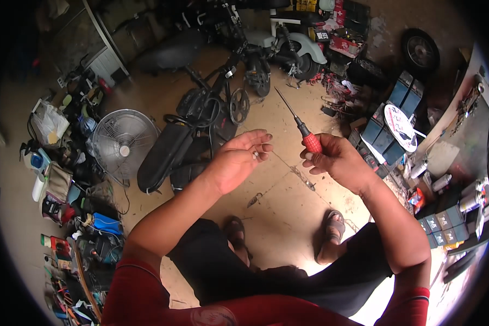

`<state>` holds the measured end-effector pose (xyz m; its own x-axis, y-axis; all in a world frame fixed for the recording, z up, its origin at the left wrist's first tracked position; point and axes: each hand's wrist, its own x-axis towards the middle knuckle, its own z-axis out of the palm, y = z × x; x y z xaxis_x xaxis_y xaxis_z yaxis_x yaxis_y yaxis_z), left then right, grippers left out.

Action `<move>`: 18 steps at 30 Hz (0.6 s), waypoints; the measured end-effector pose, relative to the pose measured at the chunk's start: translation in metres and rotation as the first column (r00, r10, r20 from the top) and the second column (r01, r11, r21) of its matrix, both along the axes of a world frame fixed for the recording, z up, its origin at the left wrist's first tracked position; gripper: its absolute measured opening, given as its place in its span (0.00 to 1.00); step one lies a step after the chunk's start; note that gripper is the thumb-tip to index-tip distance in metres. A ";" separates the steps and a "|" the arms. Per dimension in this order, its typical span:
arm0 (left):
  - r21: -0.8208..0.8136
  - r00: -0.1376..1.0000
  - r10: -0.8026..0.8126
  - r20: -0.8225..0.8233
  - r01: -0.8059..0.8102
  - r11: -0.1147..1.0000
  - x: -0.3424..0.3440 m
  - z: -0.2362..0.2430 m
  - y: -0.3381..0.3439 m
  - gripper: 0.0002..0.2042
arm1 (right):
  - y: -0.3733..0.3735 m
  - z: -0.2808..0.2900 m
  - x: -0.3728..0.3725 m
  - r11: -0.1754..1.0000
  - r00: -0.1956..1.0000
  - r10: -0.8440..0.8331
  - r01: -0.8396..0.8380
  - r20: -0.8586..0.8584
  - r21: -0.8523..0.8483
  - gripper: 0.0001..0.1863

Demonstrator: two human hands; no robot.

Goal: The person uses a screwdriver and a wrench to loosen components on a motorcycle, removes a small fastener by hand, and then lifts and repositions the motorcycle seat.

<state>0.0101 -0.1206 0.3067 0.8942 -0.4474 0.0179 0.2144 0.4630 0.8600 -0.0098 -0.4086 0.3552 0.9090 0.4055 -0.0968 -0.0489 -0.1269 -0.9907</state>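
Note:
In my right hand [337,160] is a screwdriver [311,140] with a red grip, a black collar and a long dark shaft. Its tip points up and to the left, away from me. My left hand [239,160] is turned palm up in front of me, its fingers curled inward. A tiny pale piece [256,155] shows at those fingers, too small to name. The two hands are apart, and the screwdriver touches only the right one.
A black bicycle-like frame with a long seat [165,157] lies ahead to the left, beside a round metal fan [124,142]. Farther off stand scooters [296,51]. Batteries [380,127] and a loose wheel [420,50] are at right. Clutter lines the left wall.

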 end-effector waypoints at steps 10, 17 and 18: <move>-0.055 0.998 0.056 -0.012 -0.056 0.997 0.003 0.010 0.007 0.14 | -0.013 -0.006 -0.012 0.999 0.999 0.030 -0.031 0.022 0.015 0.23; -0.062 0.982 0.187 -0.030 -0.189 0.980 0.000 0.011 0.008 0.12 | -0.004 -0.008 -0.024 0.999 0.993 0.037 -0.037 0.108 -0.009 0.24; -0.054 0.983 0.184 -0.029 -0.185 0.981 0.000 0.012 0.006 0.12 | -0.006 -0.011 -0.026 0.999 0.994 0.035 -0.035 0.108 -0.005 0.24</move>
